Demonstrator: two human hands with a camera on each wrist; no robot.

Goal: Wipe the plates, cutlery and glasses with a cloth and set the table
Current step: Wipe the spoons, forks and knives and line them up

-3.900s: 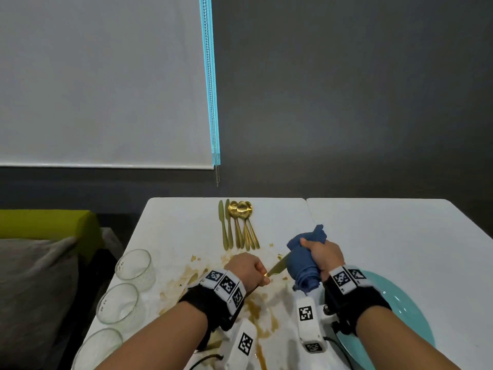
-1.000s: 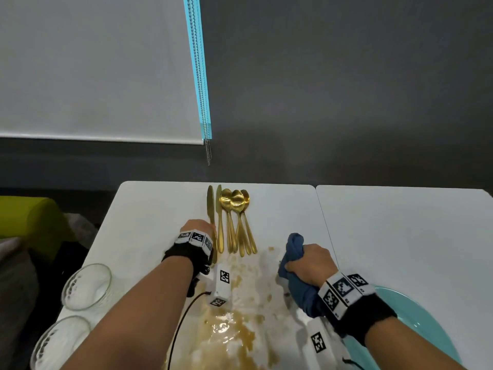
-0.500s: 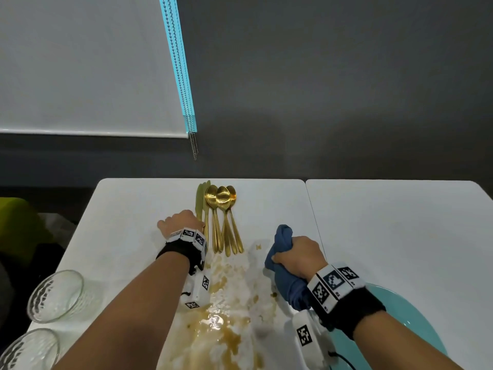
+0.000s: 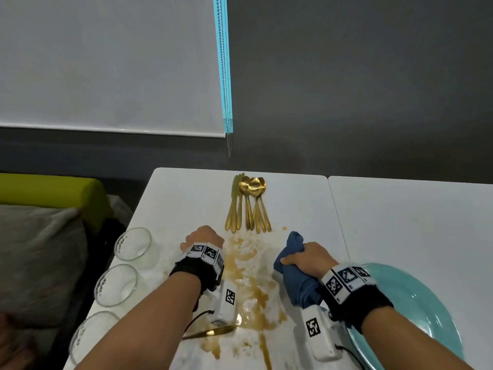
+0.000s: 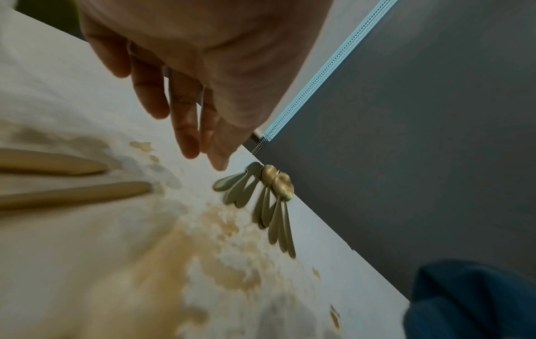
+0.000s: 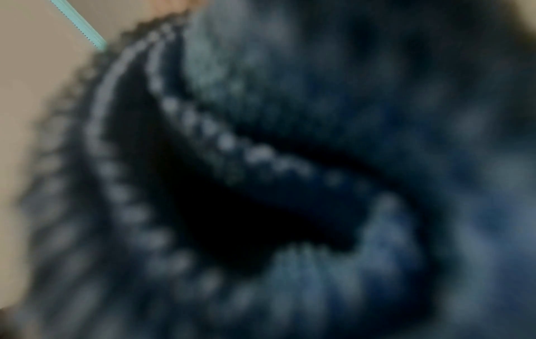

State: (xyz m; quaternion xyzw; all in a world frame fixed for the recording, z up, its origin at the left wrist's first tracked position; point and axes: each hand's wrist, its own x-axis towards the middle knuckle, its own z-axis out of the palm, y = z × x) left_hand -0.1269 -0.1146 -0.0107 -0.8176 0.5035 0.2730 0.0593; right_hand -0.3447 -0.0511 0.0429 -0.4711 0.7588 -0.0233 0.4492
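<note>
While my right hand (image 4: 309, 259) keeps a fist wrapped round the blue cloth (image 4: 296, 279), my left hand (image 4: 202, 237) hangs above the desk (image 4: 400, 222) with its fingers (image 5: 185, 128) loose, nearly straight and holding nothing. On the head view the wiped gold cutlery (image 4: 248, 206) lies in a fan at twelve o'clock from the spill (image 4: 253, 284), handles toward me, well clear of both hands. One more gold piece (image 4: 213, 331) lies at six o'clock, half under my left forearm at the edge of the brown mess; the left wrist view shows two handle ends (image 5: 72, 179) there, blurred, so I cannot say whether they are knives or forks. Three glasses (image 4: 117, 284) stand in a column at nine o'clock along the desk edge, and the teal plate (image 4: 416, 303) sits at four o'clock, partly under my right wrist.

I judge the cutlery to be thin, stiff and slick, more so where it lies in the wet, so I would pinch it by the handle end and draw the cloth along it. The cloth is soft and bunches easily. The glasses look fragile and stand near the edge; I would take one round its wall. The plate wants a grip at the rim.
</note>
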